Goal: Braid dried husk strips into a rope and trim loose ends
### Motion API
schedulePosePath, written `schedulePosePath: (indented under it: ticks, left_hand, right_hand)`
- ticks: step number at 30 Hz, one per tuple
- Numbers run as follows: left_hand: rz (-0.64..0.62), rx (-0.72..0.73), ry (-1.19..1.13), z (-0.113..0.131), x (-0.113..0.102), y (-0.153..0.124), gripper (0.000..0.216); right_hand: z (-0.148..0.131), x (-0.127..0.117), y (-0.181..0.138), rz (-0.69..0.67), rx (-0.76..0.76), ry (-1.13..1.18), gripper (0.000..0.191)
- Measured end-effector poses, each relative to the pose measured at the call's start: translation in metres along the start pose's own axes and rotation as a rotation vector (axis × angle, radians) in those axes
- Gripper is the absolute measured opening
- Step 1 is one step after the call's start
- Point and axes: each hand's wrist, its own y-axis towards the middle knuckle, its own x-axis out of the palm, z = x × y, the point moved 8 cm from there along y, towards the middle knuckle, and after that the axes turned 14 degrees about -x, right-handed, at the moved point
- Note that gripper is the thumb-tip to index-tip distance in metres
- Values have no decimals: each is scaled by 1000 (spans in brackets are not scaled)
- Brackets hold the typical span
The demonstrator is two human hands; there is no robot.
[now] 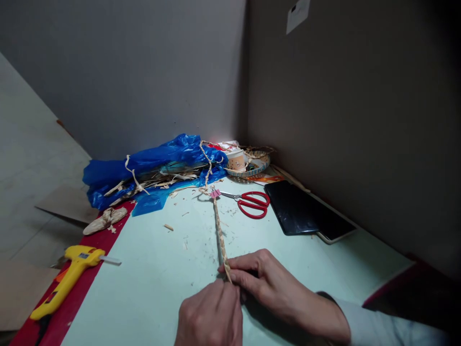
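Head view: a braided strand (219, 230) of pale straw-like fibre is seen lying flat on the pale green desk (151, 269). Its long axis runs almost straight away from the person, tilted slightly to the left at the far end. The far end is held by a small pink clip (215, 193), beyond which loose fibre trails up toward a blue plastic bag (162, 158) full of straw. The near end is pinched where the two hands meet. The right hand (268, 283) is laid across the strand from the right, its grip closed on the last turns of the braid. The left hand (211, 317) is set just below, knuckles up, its grip closed on the same end from the near side. The whole free length of the strand therefore lies forward of both grips, and the right hand is the one slightly further up it.

Red scissors (254, 204) are placed to the right of the clip, and a dark tablet (298, 209) beside them. A yellow glue gun (68, 276) rests at the left edge of the desk.

Printing is visible on a paper cup (236, 161) in the corner, on a blue patch of the glue gun and on a white slip (298, 14) on the wall, but none of it can be read.
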Motion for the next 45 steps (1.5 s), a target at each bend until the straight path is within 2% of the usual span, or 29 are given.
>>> schedulePosePath:
  ticks: [5,7,9,11,14,16,20,22,28,35,40,45]
  left_hand:
    - [1,159,201,15,15,-9,19]
    - [-22,151,205,17,17,-11,18]
    - [-54,79,117,14,13,-10,15]
    - [-114,-109,-62,0,8,-3,22]
    - [-254,-538,-365,-36,10,6,34]
    - [-372,-756,-580,-51,21,7,22]
    - [-774,-1061,-1100,-47,61,-9,24]
    - [-815,-1137,-1229,-46,70,-14,25]
    - [-828,-1149,-1247,-56,75,-20,27]
    - [-812,-1206,-1207,-58,71,-24,31]
    - [-733,-1107,-882,-59,57,-16,28]
    - [-688,-956,-616,-53,43,-5,32]
  right_hand:
    - [-1,1,2,-53,6,101,35]
    - [2,0,0,-38,35,92,37]
    - [7,0,-3,-19,74,126,35]
    - [9,1,-6,-10,103,171,33]
    - [5,1,-6,-19,89,213,36]
    - [0,1,-5,-39,48,243,35]
    - [-4,2,-4,-93,-1,247,23]
    - [-5,2,-5,-128,-12,210,23]
    - [-15,3,-7,-200,-72,16,26]
    - [-16,0,-14,-147,-45,-277,23]
    - [-13,-4,-19,-126,1,-469,25]
    - [-24,1,-17,-78,-217,-654,19]
